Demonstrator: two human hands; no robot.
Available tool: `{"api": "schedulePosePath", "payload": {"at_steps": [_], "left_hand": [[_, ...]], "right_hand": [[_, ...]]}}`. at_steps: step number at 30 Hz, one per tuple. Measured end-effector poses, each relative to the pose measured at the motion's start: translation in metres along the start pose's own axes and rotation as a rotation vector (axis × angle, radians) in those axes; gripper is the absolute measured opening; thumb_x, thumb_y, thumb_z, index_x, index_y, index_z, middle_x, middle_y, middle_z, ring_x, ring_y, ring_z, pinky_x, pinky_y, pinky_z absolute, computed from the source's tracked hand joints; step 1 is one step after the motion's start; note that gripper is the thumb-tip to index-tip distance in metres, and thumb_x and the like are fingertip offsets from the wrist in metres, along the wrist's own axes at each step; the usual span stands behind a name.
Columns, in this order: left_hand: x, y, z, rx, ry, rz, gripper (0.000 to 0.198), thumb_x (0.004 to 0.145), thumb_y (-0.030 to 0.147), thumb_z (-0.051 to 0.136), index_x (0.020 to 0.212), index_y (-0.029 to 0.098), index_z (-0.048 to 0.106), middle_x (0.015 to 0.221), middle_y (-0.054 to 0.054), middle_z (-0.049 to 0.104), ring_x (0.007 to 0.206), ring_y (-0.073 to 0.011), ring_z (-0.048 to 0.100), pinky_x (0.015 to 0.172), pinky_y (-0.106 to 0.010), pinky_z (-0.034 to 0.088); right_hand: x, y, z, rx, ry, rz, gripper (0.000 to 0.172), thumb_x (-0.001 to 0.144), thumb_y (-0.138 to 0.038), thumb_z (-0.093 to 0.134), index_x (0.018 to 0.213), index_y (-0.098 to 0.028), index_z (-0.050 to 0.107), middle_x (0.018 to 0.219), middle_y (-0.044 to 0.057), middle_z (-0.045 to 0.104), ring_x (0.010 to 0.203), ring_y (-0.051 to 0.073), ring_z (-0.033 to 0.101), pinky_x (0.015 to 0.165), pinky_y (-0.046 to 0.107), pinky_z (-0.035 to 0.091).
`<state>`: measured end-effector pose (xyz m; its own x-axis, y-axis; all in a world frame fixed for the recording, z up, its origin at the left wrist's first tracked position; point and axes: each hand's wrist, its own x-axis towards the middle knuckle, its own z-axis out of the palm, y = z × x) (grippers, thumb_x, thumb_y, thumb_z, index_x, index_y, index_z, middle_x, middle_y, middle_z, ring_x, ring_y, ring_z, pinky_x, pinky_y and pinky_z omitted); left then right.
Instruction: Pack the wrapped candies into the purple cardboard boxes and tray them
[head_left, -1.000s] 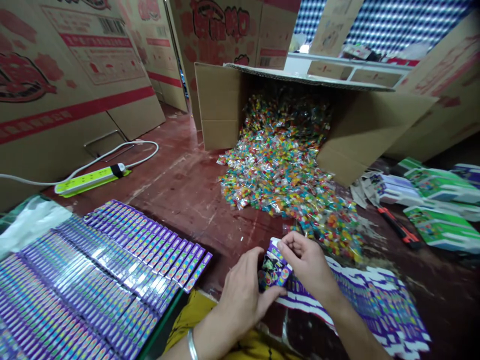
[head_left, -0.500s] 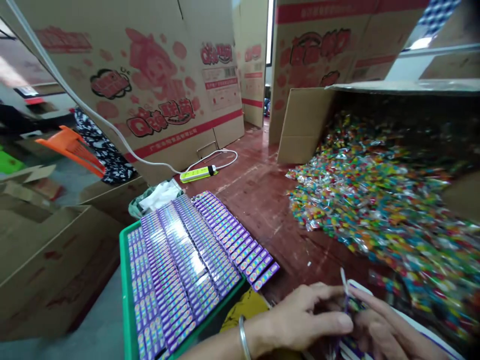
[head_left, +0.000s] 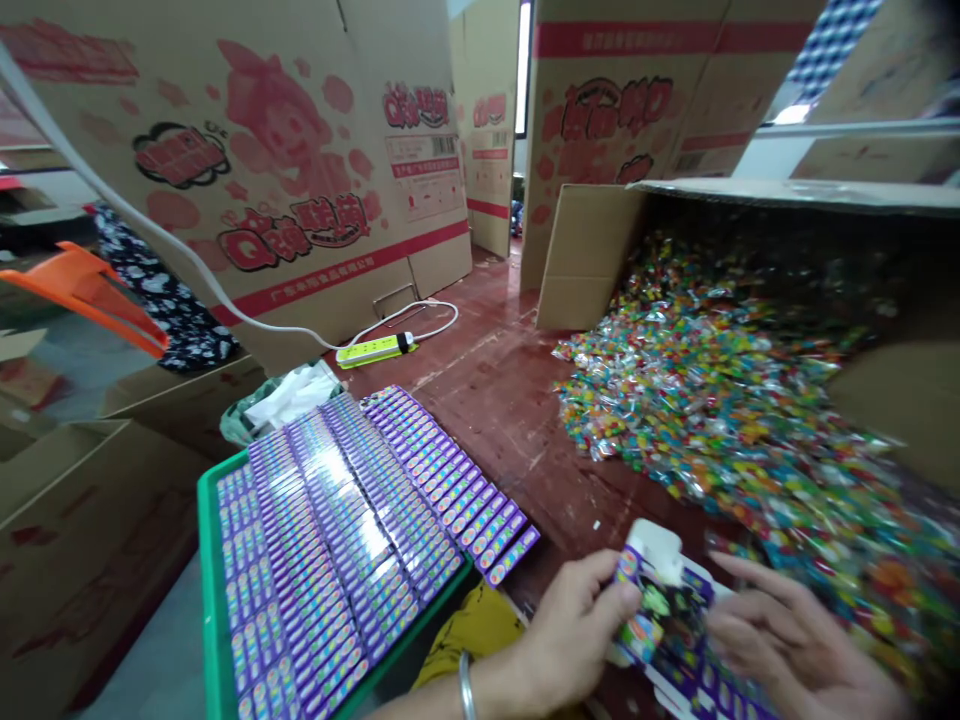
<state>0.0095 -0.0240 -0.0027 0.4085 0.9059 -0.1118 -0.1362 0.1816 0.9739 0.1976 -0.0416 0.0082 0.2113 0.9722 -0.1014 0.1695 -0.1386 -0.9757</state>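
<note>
Grip of the left hand (head_left: 562, 635): grasping the left edge of a small purple printed carton (head_left: 652, 605), thumb against the printed face. The carton is low in the view, between the two hands, tilted, with a white end flap (head_left: 657, 545) standing up. The right hand (head_left: 795, 645) is at the carton's right side, fingers curled; blur prevents telling whether its grip bears on the card or is free.

Risks, as judged: the carton appears to be thin card, so excess thumb pressure could crease its face or buckle the flap. The hold seems to rely on one edge; a push from the right could twist the carton loose. Further purple cartons (head_left: 724, 690) lie directly beneath the right hand and could be dragged or mixed in.

Surroundings: a loose spill of clear candy packets (head_left: 675, 400) runs from a tipped cardboard box (head_left: 589, 265) to just beside the right hand, restricting that side; a stray packet could be swept along. To the left, a green crate (head_left: 212, 600) holds tight rows of purple cartons (head_left: 322, 550). Beyond it on the red counter (head_left: 495, 390) lie a yellow-green power strip (head_left: 373, 350) and its white cable (head_left: 217, 290), well apart from both hands.
</note>
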Motion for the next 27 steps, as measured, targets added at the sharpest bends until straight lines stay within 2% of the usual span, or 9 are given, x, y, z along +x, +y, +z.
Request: {"api": "schedulePosePath", "payload": {"at_steps": [2, 4, 9, 11, 14, 16, 20, 24, 27], "left_hand": [[0.003, 0.001, 0.004, -0.088, 0.077, 0.034, 0.036, 0.091, 0.045, 0.057, 0.106, 0.014, 0.068, 0.09, -0.005, 0.064, 0.082, -0.018, 0.056, 0.074, -0.025, 0.046], [0.004, 0.003, 0.007, -0.093, 0.146, 0.065, 0.028, 0.092, 0.038, 0.058, 0.104, 0.016, 0.069, 0.092, -0.004, 0.066, 0.089, -0.0196, 0.057, 0.082, -0.027, 0.046], [0.008, -0.001, 0.011, -0.069, 0.269, -0.005, 0.019, 0.085, 0.034, 0.068, 0.087, 0.015, 0.068, 0.079, -0.002, 0.065, 0.073, -0.0161, 0.057, 0.069, -0.025, 0.047], [0.009, -0.005, 0.012, -0.136, 0.31, 0.001, 0.02, 0.081, 0.031, 0.073, 0.093, 0.016, 0.065, 0.077, 0.0, 0.065, 0.071, -0.0153, 0.059, 0.067, -0.024, 0.048], [0.009, -0.01, 0.012, -0.206, 0.367, 0.06, 0.044, 0.077, 0.025, 0.078, 0.115, 0.023, 0.057, 0.08, 0.002, 0.065, 0.07, -0.0137, 0.062, 0.068, -0.023, 0.05], [0.007, -0.012, 0.011, -0.184, 0.335, 0.082, 0.054, 0.078, 0.025, 0.077, 0.126, 0.026, 0.053, 0.093, -0.001, 0.066, 0.074, -0.0142, 0.064, 0.071, -0.025, 0.052], [0.003, -0.01, 0.003, 0.021, 0.183, 0.08, 0.046, 0.085, 0.03, 0.07, 0.129, 0.024, 0.059, 0.116, -0.008, 0.065, 0.094, -0.0205, 0.064, 0.087, -0.031, 0.052], [0.0, -0.004, -0.003, 0.125, 0.064, 0.024, 0.033, 0.089, 0.028, 0.065, 0.121, 0.023, 0.063, 0.1, -0.005, 0.066, 0.085, -0.018, 0.061, 0.078, -0.028, 0.051], [0.0, 0.0, -0.001, 0.072, 0.011, 0.004, 0.024, 0.089, 0.025, 0.064, 0.112, 0.022, 0.063, 0.101, -0.005, 0.065, 0.089, -0.0188, 0.062, 0.081, -0.029, 0.051]], "right_hand": [[0.0, 0.004, 0.008, -0.043, -0.038, -0.042, 0.049, 0.065, -0.044, 0.083, 0.107, -0.024, 0.071, 0.095, 0.008, 0.076, 0.079, 0.024, 0.074, 0.067, 0.027, 0.061], [-0.003, 0.007, 0.019, -0.033, -0.021, -0.078, 0.041, 0.073, -0.043, 0.077, 0.107, -0.021, 0.071, 0.103, 0.008, 0.075, 0.087, 0.025, 0.073, 0.074, 0.029, 0.061], [-0.007, 0.009, 0.036, -0.098, 0.044, -0.125, 0.026, 0.087, -0.042, 0.064, 0.079, -0.017, 0.071, 0.067, 0.001, 0.068, 0.061, 0.016, 0.064, 0.056, 0.022, 0.053], [-0.007, 0.013, 0.037, -0.067, 0.065, -0.127, 0.025, 0.088, -0.04, 0.063, 0.088, -0.017, 0.073, 0.074, 0.002, 0.071, 0.067, 0.018, 0.066, 0.062, 0.024, 0.055], [-0.008, 0.025, 0.037, 0.022, 0.117, -0.154, 0.035, 0.088, -0.037, 0.065, 0.118, -0.019, 0.068, 0.102, 0.007, 0.074, 0.089, 0.022, 0.07, 0.08, 0.031, 0.058], [-0.008, 0.032, 0.037, 0.037, 0.154, -0.188, 0.039, 0.088, -0.035, 0.066, 0.125, -0.021, 0.064, 0.109, 0.008, 0.073, 0.094, 0.022, 0.07, 0.084, 0.033, 0.057], [-0.008, 0.034, 0.035, 0.037, 0.111, -0.239, 0.035, 0.09, -0.033, 0.063, 0.124, -0.022, 0.062, 0.11, 0.008, 0.071, 0.096, 0.023, 0.069, 0.084, 0.034, 0.057], [-0.005, 0.023, 0.027, -0.029, 0.033, -0.273, 0.017, 0.093, -0.032, 0.057, 0.106, -0.022, 0.063, 0.093, 0.004, 0.069, 0.084, 0.019, 0.067, 0.075, 0.03, 0.055], [-0.002, 0.016, 0.021, -0.134, 0.023, -0.341, 0.013, 0.094, -0.03, 0.055, 0.088, -0.021, 0.063, 0.102, 0.006, 0.067, 0.1, 0.023, 0.063, 0.089, 0.035, 0.05]]}}
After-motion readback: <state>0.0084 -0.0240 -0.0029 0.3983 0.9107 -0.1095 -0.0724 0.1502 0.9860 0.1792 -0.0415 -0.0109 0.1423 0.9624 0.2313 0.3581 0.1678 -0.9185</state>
